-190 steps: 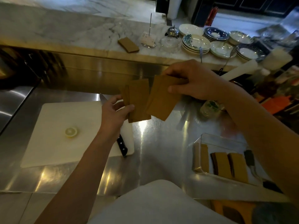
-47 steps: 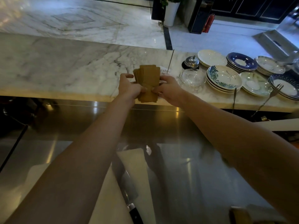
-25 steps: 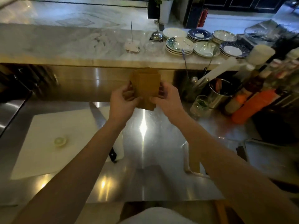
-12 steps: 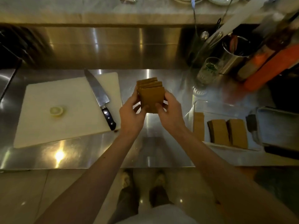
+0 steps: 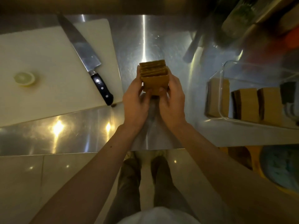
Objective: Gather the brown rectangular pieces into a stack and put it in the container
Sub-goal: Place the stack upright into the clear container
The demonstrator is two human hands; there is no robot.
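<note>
A stack of several brown rectangular pieces [image 5: 153,76] stands on edge above the steel counter [image 5: 145,39], held between both hands. My left hand [image 5: 135,101] grips its left side and my right hand [image 5: 172,102] grips its right side, thumbs on the near face. To the right sits a clear rectangular container [image 5: 226,75] holding three more bundles of brown pieces [image 5: 248,104], standing upright side by side.
A white cutting board [image 5: 48,70] lies at the left with a black-handled chef's knife [image 5: 85,57] and a lemon slice [image 5: 24,78] on it. Bottles and jars crowd the back right. The counter's front edge runs just behind my wrists; my feet show below.
Both hands brought the stack down from the marble ledge to low over the steel counter. The view tilted down and the pieces are squared more tightly.
</note>
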